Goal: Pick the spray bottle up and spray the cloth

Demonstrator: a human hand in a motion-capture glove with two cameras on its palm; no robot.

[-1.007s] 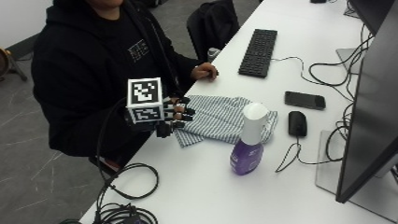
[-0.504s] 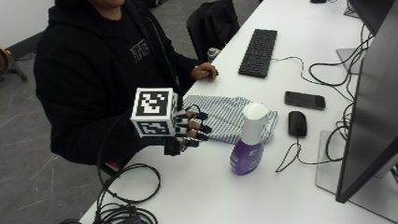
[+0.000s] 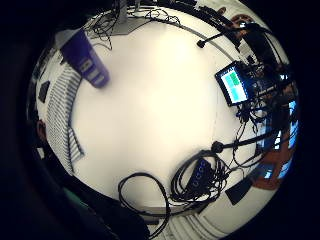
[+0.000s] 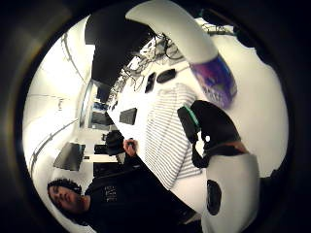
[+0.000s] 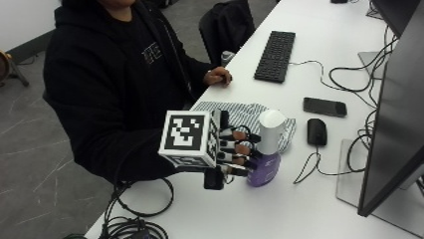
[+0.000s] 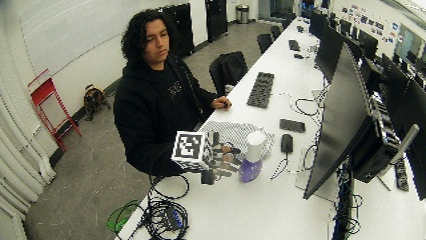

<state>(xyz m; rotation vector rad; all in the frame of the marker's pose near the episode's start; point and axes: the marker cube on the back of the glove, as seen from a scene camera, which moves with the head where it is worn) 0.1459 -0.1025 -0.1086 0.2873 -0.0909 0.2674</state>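
Right hand [image 5: 233, 149] fingers uncurled beside spray bottle [image 5: 266, 149], no grasp; striped cloth [image 5: 246, 115] behind. Bench [image 5: 305, 209] bare toward the near edge. Thumb-side view shows bottle [image 4: 194, 48] close to palm.

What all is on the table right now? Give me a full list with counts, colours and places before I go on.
Purple spray bottle with white cap: one, standing beside the cloth.
Grey-and-white striped cloth: one, behind the bottle.
Black keyboard: one, far end.
Black phone: one, past the cloth.
Black mouse: one, near the phone.
Dark monitor: one, table's edge.
Black cables: coiled at near edge.
Bare left hand: resting on table.
Gloved right hand: fingers at the bottle; grip not confirmed.
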